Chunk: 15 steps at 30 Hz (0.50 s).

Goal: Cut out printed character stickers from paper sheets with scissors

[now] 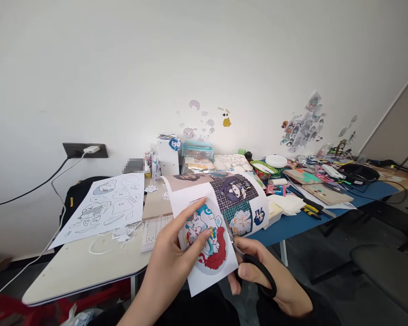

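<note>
My left hand (172, 260) pinches a printed sticker sheet (212, 217), thumb on a round cartoon figure in red, blue and white. The sheet curls up and away from me, showing more cartoon prints further along. My right hand (275, 280) is closed through the black handles of scissors (255, 267), whose blades meet the sheet's edge beside the round print. Both hands are held low, in front of the near table edge.
A white table (78, 267) carries a line-art sheet (105, 206) and paper scraps. A cluttered blue table (313, 217) stretches right with bowls, tools and stickers. A wall socket (85, 150) with charger and cables sits left; a dark chair (387, 271) stands right.
</note>
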{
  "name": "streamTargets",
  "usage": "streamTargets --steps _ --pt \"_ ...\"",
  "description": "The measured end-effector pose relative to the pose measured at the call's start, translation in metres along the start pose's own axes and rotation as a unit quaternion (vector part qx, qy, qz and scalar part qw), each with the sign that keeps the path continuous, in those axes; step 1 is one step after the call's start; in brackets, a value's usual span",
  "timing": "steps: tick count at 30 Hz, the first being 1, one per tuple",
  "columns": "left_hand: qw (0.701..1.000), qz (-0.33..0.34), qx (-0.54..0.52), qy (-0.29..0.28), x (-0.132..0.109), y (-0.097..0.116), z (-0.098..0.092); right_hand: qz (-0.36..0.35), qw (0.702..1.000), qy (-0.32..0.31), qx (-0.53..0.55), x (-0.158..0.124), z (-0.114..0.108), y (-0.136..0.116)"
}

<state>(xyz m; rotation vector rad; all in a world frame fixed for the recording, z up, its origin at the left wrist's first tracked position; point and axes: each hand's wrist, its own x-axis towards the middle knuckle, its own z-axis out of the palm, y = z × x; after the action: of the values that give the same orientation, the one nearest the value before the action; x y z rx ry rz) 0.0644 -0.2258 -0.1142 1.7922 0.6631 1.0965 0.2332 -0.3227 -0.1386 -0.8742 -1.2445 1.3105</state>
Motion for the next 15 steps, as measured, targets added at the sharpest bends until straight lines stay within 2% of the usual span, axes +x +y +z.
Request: streamTargets --steps 6,10,15 --pt "0.999 -0.029 -0.038 0.021 -0.002 0.003 0.001 -0.019 0.998 0.051 -0.020 0.002 0.009 0.005" --pt "0.999 -0.014 -0.025 0.027 -0.003 0.004 0.000 -0.047 0.995 0.079 -0.030 0.002 0.014 0.004" --pt "0.999 -0.005 -0.030 0.021 -0.004 0.002 -0.001 -0.045 0.996 0.078 -0.023 0.001 0.012 0.012"
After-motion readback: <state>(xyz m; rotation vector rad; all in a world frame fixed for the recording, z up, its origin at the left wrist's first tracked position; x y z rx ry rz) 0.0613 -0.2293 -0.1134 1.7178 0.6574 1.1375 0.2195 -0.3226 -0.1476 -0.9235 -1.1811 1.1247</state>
